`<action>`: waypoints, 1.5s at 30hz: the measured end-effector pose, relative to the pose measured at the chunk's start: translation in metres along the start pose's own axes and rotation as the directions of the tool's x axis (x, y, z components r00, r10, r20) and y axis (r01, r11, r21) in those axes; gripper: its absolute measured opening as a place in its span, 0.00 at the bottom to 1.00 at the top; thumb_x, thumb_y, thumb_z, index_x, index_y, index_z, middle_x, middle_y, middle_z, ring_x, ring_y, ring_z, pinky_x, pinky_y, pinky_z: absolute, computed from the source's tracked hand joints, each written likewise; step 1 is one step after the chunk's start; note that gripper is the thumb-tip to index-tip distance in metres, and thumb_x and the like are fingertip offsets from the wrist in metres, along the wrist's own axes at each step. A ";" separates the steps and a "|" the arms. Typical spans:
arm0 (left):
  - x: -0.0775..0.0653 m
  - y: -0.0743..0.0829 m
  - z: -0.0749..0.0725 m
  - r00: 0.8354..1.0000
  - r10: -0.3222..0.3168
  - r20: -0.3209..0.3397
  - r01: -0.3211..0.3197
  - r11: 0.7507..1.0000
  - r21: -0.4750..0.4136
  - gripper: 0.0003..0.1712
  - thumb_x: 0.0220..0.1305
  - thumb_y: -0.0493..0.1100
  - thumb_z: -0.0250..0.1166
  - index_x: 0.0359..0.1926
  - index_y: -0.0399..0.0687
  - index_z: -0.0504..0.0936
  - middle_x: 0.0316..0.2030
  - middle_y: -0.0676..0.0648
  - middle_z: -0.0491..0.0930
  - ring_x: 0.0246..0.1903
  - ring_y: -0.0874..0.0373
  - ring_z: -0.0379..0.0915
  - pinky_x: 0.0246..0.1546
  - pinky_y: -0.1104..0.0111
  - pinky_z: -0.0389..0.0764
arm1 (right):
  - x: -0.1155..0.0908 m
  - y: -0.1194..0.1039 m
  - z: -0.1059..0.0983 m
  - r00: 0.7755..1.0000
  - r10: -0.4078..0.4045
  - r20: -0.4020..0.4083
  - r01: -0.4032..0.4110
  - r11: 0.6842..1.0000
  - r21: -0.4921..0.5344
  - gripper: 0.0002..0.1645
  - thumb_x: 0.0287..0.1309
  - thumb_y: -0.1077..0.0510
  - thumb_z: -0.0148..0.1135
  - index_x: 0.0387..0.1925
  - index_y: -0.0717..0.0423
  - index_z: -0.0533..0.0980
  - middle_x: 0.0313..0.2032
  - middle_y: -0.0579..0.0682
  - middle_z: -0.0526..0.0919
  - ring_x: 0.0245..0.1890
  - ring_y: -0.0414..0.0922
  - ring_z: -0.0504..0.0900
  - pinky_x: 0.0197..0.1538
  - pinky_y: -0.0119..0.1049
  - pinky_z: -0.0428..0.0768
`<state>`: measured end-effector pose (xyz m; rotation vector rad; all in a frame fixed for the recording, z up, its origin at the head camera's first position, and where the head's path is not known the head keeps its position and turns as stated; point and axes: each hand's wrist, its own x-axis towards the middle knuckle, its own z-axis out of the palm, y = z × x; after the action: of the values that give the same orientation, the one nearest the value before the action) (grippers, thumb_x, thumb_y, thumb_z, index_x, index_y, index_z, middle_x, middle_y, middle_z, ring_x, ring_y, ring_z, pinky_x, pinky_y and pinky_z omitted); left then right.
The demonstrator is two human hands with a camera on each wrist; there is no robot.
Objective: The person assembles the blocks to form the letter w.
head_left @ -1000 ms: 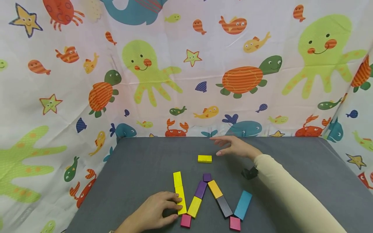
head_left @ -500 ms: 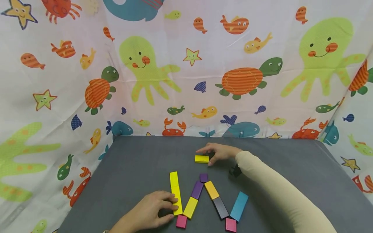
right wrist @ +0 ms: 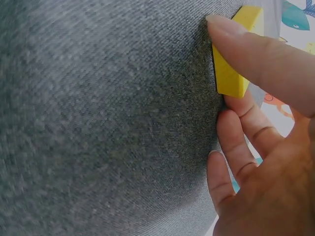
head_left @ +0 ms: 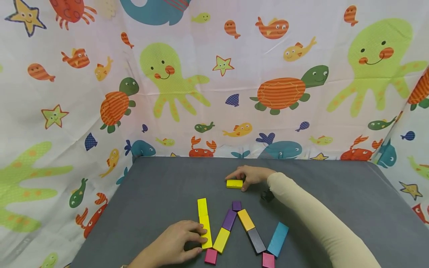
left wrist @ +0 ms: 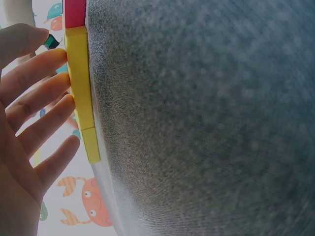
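Note:
In the head view, my right hand [head_left: 252,176] is at a loose yellow block [head_left: 234,184] on the far part of the table. Its thumb and fingers pinch the block between them; the right wrist view shows the thumb [right wrist: 266,54] across one side of this yellow block [right wrist: 231,76]. My left hand [head_left: 177,242] rests its fingertips on the longer yellow block [head_left: 206,232] at the left of a row. From the left wrist, its fingers [left wrist: 37,78] look spread and nearly straight against the yellow block [left wrist: 79,78].
Blocks form a W-like zigzag: a short yellow block [head_left: 202,207], pink blocks [head_left: 211,256], purple blocks [head_left: 229,219], another yellow block [head_left: 221,240], an orange block [head_left: 246,220], a black block [head_left: 256,240] and a blue block [head_left: 277,239]. A sea-animal curtain [head_left: 214,89] hangs behind the grey table [head_left: 161,182].
My right hand has come left and down from beside the loose yellow block and now pinches it. My left hand stays on the left yellow block. The camera view shifted slightly.

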<state>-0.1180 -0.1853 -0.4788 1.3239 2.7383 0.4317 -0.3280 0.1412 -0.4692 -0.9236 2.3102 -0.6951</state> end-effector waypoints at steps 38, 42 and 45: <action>0.000 0.002 0.001 0.999 -0.029 0.019 0.030 1.000 -0.006 0.14 0.68 0.61 0.59 0.50 0.71 0.85 0.53 0.64 0.80 0.54 0.65 0.76 0.55 0.62 0.82 | -0.128 0.005 0.020 0.947 0.023 -0.320 -0.028 1.000 -0.013 0.39 0.42 0.50 0.80 0.59 0.43 0.76 0.56 0.44 0.81 0.58 0.51 0.77 0.62 0.57 0.78; 0.001 0.002 0.001 0.998 -0.045 0.033 0.045 0.999 -0.016 0.14 0.68 0.61 0.59 0.50 0.71 0.85 0.54 0.64 0.80 0.54 0.65 0.76 0.55 0.61 0.82 | -0.153 0.010 0.033 0.916 0.057 -0.398 -0.076 0.997 -0.032 0.38 0.39 0.47 0.81 0.55 0.42 0.76 0.53 0.43 0.82 0.54 0.48 0.79 0.59 0.54 0.80; 0.001 0.002 0.001 0.997 -0.056 0.044 0.057 0.998 -0.022 0.15 0.68 0.62 0.59 0.50 0.71 0.85 0.54 0.64 0.80 0.55 0.64 0.76 0.56 0.60 0.82 | -0.171 0.017 0.041 0.890 0.087 -0.448 -0.110 0.994 -0.026 0.38 0.38 0.45 0.81 0.54 0.43 0.76 0.52 0.43 0.82 0.52 0.48 0.79 0.56 0.53 0.81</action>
<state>-0.1167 -0.1829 -0.4789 1.2315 2.7190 0.4245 -0.2044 0.2666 -0.4585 -0.7141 2.7668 -0.8826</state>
